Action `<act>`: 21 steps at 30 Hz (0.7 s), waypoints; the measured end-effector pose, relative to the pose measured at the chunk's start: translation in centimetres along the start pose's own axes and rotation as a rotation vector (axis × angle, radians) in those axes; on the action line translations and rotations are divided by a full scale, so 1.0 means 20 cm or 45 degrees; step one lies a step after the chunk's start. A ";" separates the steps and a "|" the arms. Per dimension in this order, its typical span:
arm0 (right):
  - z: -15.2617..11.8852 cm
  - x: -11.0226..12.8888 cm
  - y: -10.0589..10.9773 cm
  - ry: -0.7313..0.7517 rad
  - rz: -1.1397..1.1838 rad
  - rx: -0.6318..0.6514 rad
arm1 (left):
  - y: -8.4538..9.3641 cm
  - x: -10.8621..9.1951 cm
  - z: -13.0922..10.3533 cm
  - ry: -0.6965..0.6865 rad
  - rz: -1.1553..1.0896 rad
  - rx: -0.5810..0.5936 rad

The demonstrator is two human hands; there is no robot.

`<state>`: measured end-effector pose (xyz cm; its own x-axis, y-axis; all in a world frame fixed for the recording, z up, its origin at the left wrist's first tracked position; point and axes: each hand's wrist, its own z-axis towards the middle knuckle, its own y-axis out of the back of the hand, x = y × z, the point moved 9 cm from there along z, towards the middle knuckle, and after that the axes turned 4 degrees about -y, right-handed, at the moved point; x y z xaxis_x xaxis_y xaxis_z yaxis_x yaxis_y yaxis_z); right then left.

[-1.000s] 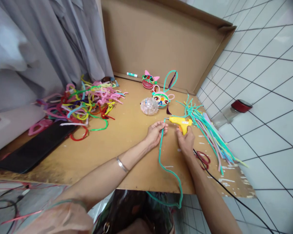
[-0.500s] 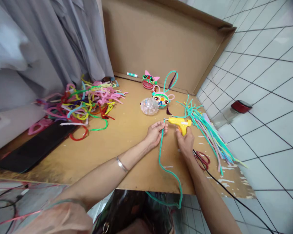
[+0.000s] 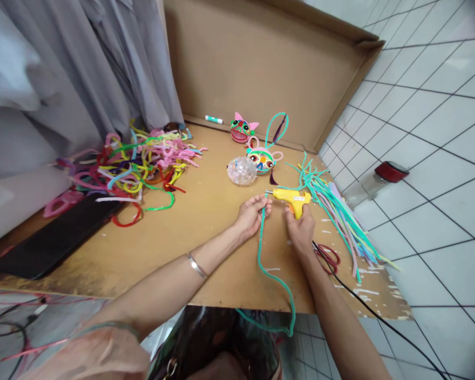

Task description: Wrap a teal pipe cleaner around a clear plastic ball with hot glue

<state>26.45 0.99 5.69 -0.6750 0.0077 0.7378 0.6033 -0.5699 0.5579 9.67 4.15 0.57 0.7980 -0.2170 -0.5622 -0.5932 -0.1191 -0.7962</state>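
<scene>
Between its fingertips my left hand (image 3: 253, 215) pinches the top end of a long teal pipe cleaner (image 3: 260, 253), which trails down over the table's front edge. My right hand (image 3: 301, 227) is wrapped round the handle of a yellow hot glue gun (image 3: 291, 198). The gun's metal nozzle points left and is at the pipe cleaner's end; whether glue is coming out is too small to tell. Just beyond the hands lie a clear, bumpy ball (image 3: 242, 171) and a decorated animal face (image 3: 262, 160) with pink ring ears and a teal loop.
A tangle of coloured pipe cleaners (image 3: 142, 163) lies at left beside a black flat object (image 3: 59, 237). Straight pipe cleaners (image 3: 336, 211) are at right, near red-handled scissors (image 3: 328, 258). Behind are a pink-eared face (image 3: 240, 129), a glue stick or marker (image 3: 214, 120) and a cardboard panel (image 3: 261, 63).
Almost nothing differs. Both hands, the glue gun and the pipe cleaner hold the same places; the view has shifted very slightly.
</scene>
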 end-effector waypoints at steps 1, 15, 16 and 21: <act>0.00 0.00 0.01 -0.004 -0.014 -0.016 | 0.00 0.00 0.00 0.004 0.001 0.004; -0.01 0.04 0.01 0.033 0.019 -0.007 | 0.01 0.00 0.01 -0.006 -0.015 -0.002; -0.01 0.03 0.02 0.019 0.016 -0.016 | 0.00 0.00 0.00 -0.001 -0.013 -0.001; 0.01 0.01 0.05 -0.036 -0.003 -0.061 | 0.00 0.01 0.00 -0.002 -0.006 -0.008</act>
<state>26.98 0.54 6.40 -0.6635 0.0318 0.7475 0.5804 -0.6085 0.5412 9.76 4.16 0.46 0.8010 -0.2150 -0.5588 -0.5902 -0.1262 -0.7974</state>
